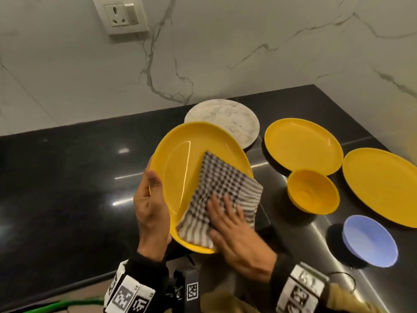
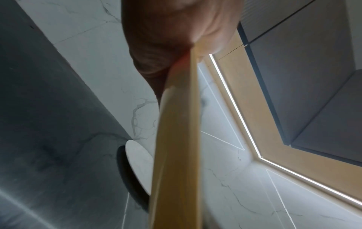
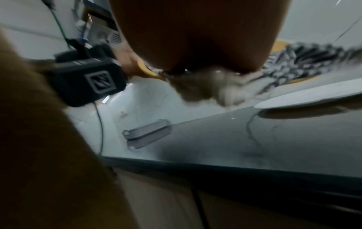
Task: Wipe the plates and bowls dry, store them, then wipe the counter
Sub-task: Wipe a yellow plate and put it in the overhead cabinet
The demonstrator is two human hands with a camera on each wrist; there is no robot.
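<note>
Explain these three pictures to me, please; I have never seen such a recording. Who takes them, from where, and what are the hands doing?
No machine is here: a person wears three cameras. The large picture comes from a camera on the head, looking down at both hands. The other two come from cameras on the wrists, so they look blurred and very close.

The left hand grips the rim of a yellow plate and holds it tilted above the black counter. The right hand presses a checked cloth flat on that plate to dry it. In the left wrist view you see the same plate edge-on.

On the counter lie a marble-patterned plate, two more yellow plates, a yellow bowl and a blue bowl. The patterned squares on the wrists are markers on the camera bands.
</note>
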